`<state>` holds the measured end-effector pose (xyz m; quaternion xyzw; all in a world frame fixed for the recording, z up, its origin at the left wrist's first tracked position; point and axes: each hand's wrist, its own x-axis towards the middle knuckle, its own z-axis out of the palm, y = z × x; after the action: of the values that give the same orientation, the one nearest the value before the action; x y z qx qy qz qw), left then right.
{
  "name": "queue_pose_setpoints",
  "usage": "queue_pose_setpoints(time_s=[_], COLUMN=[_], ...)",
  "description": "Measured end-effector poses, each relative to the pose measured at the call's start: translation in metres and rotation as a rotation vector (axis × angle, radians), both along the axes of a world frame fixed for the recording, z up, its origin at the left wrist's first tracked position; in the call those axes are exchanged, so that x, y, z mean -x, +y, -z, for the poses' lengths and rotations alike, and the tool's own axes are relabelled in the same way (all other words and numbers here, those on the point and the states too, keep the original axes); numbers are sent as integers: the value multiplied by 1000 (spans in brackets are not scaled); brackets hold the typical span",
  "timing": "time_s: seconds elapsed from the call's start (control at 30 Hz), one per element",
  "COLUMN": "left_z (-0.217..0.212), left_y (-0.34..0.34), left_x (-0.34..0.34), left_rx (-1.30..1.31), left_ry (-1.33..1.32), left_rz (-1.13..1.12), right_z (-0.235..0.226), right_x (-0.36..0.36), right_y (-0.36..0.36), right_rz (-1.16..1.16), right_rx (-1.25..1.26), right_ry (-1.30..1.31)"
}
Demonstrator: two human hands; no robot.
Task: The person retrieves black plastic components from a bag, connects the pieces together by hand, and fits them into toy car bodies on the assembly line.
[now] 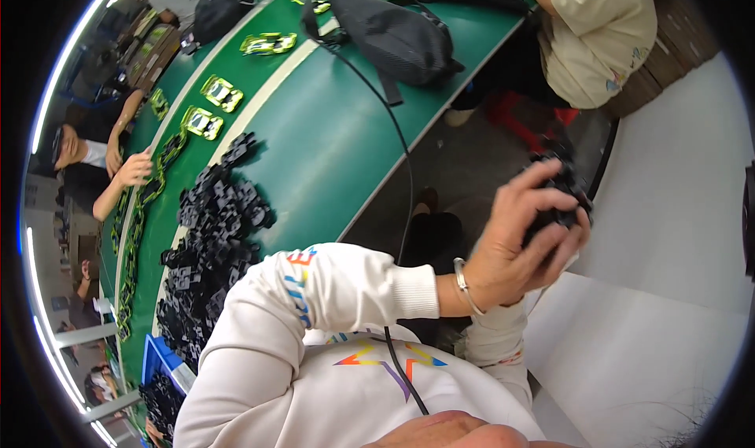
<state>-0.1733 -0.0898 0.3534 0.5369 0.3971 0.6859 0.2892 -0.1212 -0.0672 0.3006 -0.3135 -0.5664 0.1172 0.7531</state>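
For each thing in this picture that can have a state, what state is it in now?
Left hand: fingers closed around a handful of black parts.
Right hand: mostly hidden behind the left; only its sleeve shows.
Pile of black parts: loose, heaped on the green table.
Yellow-green pieces: lying apart in a row.
Black bag: lying flat on the table.
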Motion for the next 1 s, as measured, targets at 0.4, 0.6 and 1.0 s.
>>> queue_pose_setpoints(time_s=[0.4,0.6,1.0], left_z=[49,96,45], left_y=[-9,-2,-17], left_x=[228,316,364], left_rx=[183,363,883], left_ry=[-614,-706,-2], left_rz=[-530,-518,-329], right_z=[9,32,6], right_x=[249,307,283], right_y=[14,36,101], right_rz=[-1002,-732,-933], right_rx=[734,589,420], right_ry=[371,-300,-675])
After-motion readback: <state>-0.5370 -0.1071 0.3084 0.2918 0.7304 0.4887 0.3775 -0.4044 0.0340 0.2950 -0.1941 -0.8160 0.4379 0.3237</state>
